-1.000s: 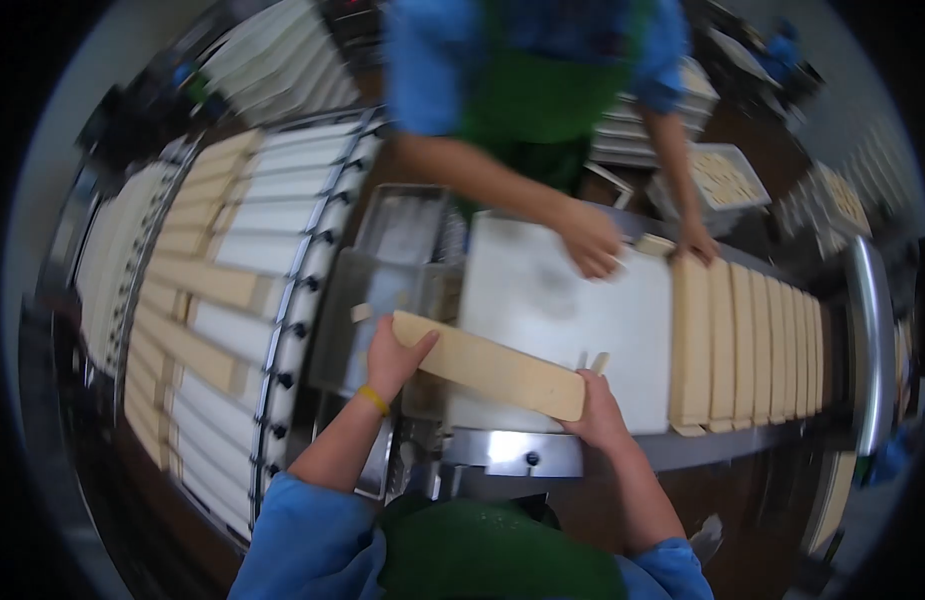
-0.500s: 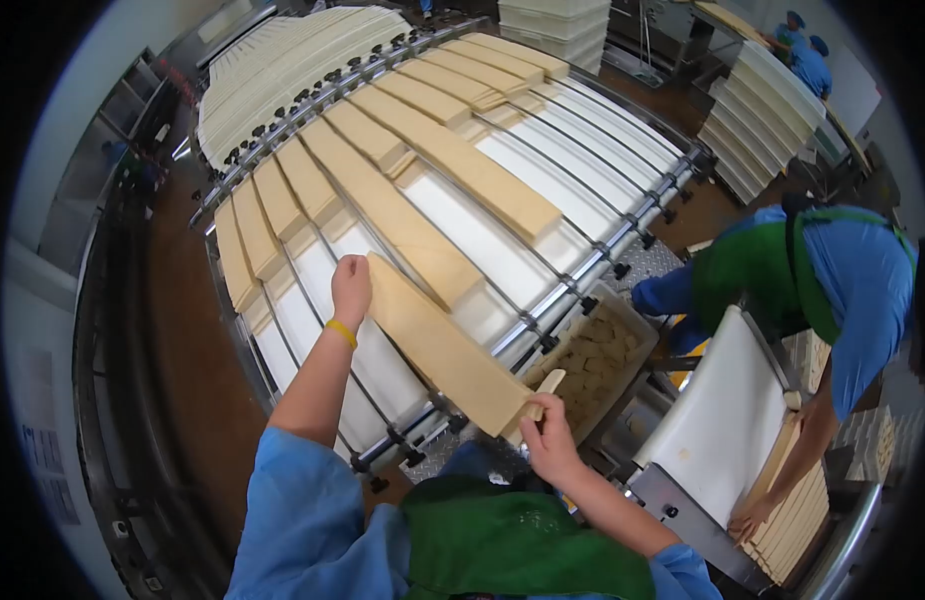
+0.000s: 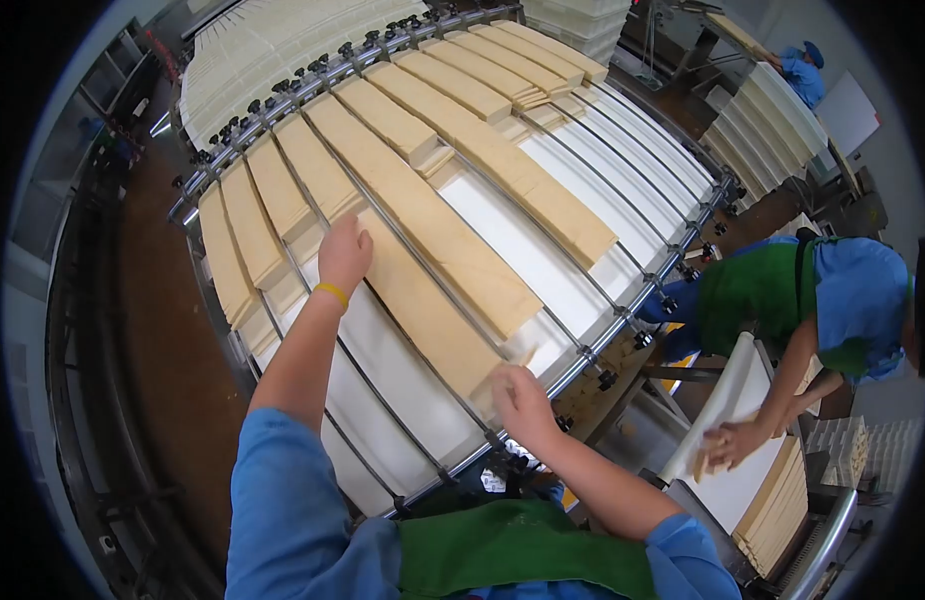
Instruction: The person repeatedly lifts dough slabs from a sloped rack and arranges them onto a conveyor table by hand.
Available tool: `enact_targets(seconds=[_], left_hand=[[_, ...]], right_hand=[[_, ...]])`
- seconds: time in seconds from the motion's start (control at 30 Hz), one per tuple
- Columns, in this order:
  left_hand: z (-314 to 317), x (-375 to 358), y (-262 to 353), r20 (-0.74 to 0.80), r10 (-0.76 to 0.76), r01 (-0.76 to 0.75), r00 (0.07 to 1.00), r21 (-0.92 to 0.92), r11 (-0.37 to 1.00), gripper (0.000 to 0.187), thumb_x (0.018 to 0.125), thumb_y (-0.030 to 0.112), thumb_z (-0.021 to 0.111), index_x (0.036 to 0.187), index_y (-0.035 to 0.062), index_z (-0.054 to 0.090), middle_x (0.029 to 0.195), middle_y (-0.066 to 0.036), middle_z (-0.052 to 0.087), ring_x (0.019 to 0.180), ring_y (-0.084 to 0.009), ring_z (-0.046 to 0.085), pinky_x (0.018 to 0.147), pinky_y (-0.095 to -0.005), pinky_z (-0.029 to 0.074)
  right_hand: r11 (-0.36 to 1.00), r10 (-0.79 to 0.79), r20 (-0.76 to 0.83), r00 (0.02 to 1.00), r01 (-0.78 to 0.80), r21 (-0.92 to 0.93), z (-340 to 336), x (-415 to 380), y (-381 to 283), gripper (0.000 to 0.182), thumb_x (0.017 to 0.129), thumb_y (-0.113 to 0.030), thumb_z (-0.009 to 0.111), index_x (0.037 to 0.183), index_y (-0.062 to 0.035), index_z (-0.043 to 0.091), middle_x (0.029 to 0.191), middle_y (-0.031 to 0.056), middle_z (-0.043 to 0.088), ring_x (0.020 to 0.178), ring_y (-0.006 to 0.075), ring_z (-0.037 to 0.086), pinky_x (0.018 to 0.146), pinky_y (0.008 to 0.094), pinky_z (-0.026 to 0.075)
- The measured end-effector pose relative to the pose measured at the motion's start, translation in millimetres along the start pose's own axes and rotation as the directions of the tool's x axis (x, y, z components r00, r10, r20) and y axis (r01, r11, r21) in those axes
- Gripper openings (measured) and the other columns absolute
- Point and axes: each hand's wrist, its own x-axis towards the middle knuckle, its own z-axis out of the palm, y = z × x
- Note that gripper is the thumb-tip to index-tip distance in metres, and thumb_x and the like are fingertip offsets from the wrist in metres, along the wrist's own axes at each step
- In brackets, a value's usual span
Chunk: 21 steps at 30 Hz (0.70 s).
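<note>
A long beige dough strip (image 3: 422, 310) lies lengthwise between two thin metal rods on the white belt (image 3: 402, 400) in front of me. My left hand (image 3: 345, 255) is closed at the strip's far end, fingers curled over its left edge. At the near right corner of the same strip is my right hand (image 3: 524, 402), its fingers bent together. A blurred tip of a pale flat stick (image 3: 528, 355) shows above that hand; its grip on the strip's corner is partly hidden. Just right of the strip lies another long dough stack (image 3: 452, 240).
More dough stacks (image 3: 442, 85) fill the far lanes, below a bar with black knobs (image 3: 322, 70). A metal rail (image 3: 632, 300) with clamps edges the near side. At the right, a co-worker in a green apron (image 3: 757, 295) bends over stacked strips (image 3: 772, 505).
The strip between my hands has moved forward from over the near rail and now lies in its lane on the belt. The co-worker's hand has lifted off the stacked strips.
</note>
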Motion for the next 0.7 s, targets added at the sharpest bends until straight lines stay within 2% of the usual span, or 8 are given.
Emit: enact_targets(seconds=[0.13,0.2,0.33,0.4,0.43,0.47,0.6,0.7], left_hand=[[-2.9,-9.7,10.9,-0.187,0.176,-0.184,0.966,-0.024,0.983,0.018,0.083,0.013,0.060,0.096,0.0005,0.061,0.110,-0.020,0.060,0.104,-0.0352,0.056,0.090,-0.0417,0.045],[-8.6,-21.7,39.8,-0.152,0.168,-0.194,0.974,-0.183,0.964,0.015,0.083,0.011,0.061,0.094,0.0014,0.061,0.106,-0.019,0.061,0.100,-0.0341,0.057,0.089,-0.0408,0.045],[-15.6,-53.6,110.9,-0.158,0.372,-0.403,0.915,-0.402,0.822,0.008,0.082,0.004,0.061,0.090,0.0018,0.060,0.099,-0.016,0.062,0.096,-0.0325,0.059,0.086,-0.0384,0.046],[-15.0,-76.9,162.2,-0.111,0.421,-0.413,0.900,-0.524,0.745,0.007,0.082,-0.001,0.060,0.088,0.0010,0.060,0.097,-0.015,0.062,0.093,-0.0297,0.059,0.084,-0.0356,0.047],[-14.1,-88.6,186.5,-0.056,0.438,-0.386,0.897,-0.580,0.718,0.007,0.082,-0.002,0.059,0.089,0.0009,0.060,0.098,-0.014,0.062,0.094,-0.0284,0.060,0.084,-0.0348,0.047],[-10.5,-99.9,211.0,-0.007,0.455,-0.359,0.890,-0.626,0.693,0.007,0.083,-0.002,0.058,0.089,0.0008,0.060,0.099,-0.014,0.062,0.094,-0.0270,0.060,0.084,-0.0341,0.046],[13.6,-147.5,322.4,0.067,0.653,-0.388,0.755,-0.756,0.527,0.008,0.079,-0.002,0.060,0.087,0.0008,0.060,0.090,-0.015,0.062,0.087,-0.0292,0.061,0.079,-0.0346,0.048],[47.0,-190.7,411.3,0.134,0.791,-0.345,0.597,-0.847,0.404,0.006,0.080,0.001,0.059,0.086,0.0011,0.061,0.089,-0.013,0.063,0.085,-0.0290,0.061,0.076,-0.0341,0.048]], right_hand=[[0.999,-0.028,0.161,0.987,0.024,0.030,11.6,22.9,3.0,0.028,0.089,-0.013,0.056,0.115,-0.0048,0.059,0.088,0.0156,0.058,0.077,0.0288,0.057,0.069,0.0349,0.047],[1.000,0.005,0.200,0.980,-0.010,0.024,7.3,21.1,6.8,0.027,0.090,-0.016,0.056,0.114,-0.0049,0.061,0.089,0.0148,0.059,0.078,0.0270,0.058,0.070,0.0340,0.047],[0.954,-0.076,0.164,0.984,0.024,0.299,-51.6,-22.1,15.7,0.016,0.090,-0.017,0.060,0.093,-0.0021,0.067,0.081,0.0086,0.060,0.076,0.0172,0.059,0.067,0.0290,0.046],[0.856,0.034,0.315,0.948,-0.190,0.481,-103.9,-57.7,28.8,0.015,0.090,-0.015,0.060,0.087,-0.0014,0.066,0.076,0.0025,0.062,0.073,0.0109,0.058,0.064,0.0254,0.045],[0.740,0.261,0.383,0.886,-0.438,0.510,-128.9,-75.8,25.9,0.018,0.091,-0.015,0.060,0.081,-0.0011,0.064,0.073,-0.0021,0.062,0.070,0.0074,0.056,0.063,0.0232,0.044],[0.682,0.341,0.399,0.851,-0.516,0.518,-146.8,-97.7,50.1,0.017,0.092,-0.017,0.059,0.093,-0.0016,0.066,0.088,-0.0006,0.065,0.078,0.0083,0.058,0.067,0.0238,0.046],[0.744,0.540,0.042,0.841,-0.500,0.443,-194.2,-190.0,104.5,0.040,0.096,-0.017,0.054,0.132,-0.0031,0.046,0.106,0.0063,0.061,0.088,0.0103,0.057,0.081,0.0254,0.047],[0.801,0.559,-0.309,0.769,-0.406,0.440,-236.8,-277.2,130.7,0.030,0.096,-0.011,0.050,0.124,-0.0012,0.050,0.103,0.0096,0.063,0.082,0.0122,0.060,0.080,0.0264,0.049]])
